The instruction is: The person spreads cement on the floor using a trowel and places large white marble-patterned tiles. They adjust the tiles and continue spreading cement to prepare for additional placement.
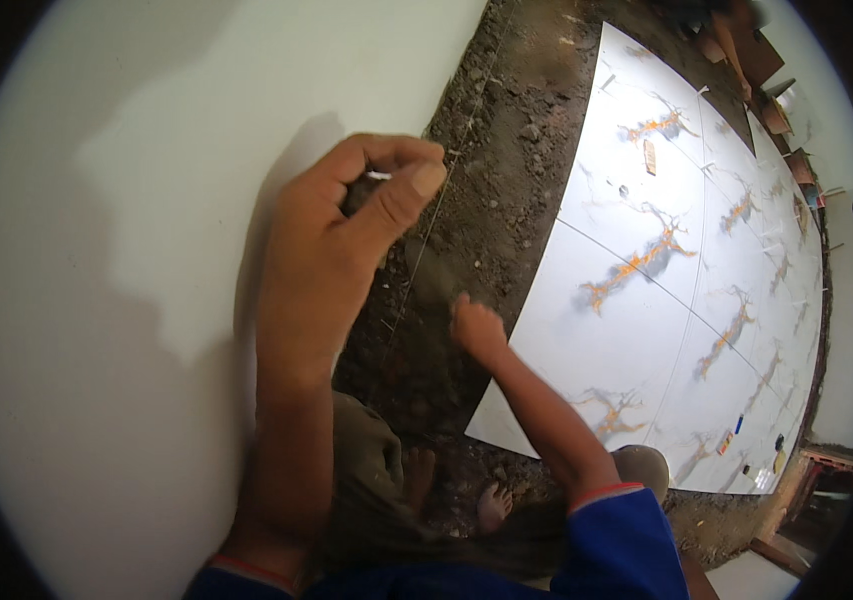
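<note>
Thin string [424, 235] runs over the dark dirt [537, 110], just beside my left hand [437, 165]. My left thumb and finger are pressed together, but I can't tell if they pinch it. My right hand [477, 325] is curled; I can't tell what it grips. Right of my 2 hands lie shiny white tiles [577, 345].

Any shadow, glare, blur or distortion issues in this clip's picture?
Head view: the left hand throws a soft shadow on the white wall; the tiled floor is bright, its edges bowed by the fisheye; the right hand looks slightly soft; the corners go black.
</note>
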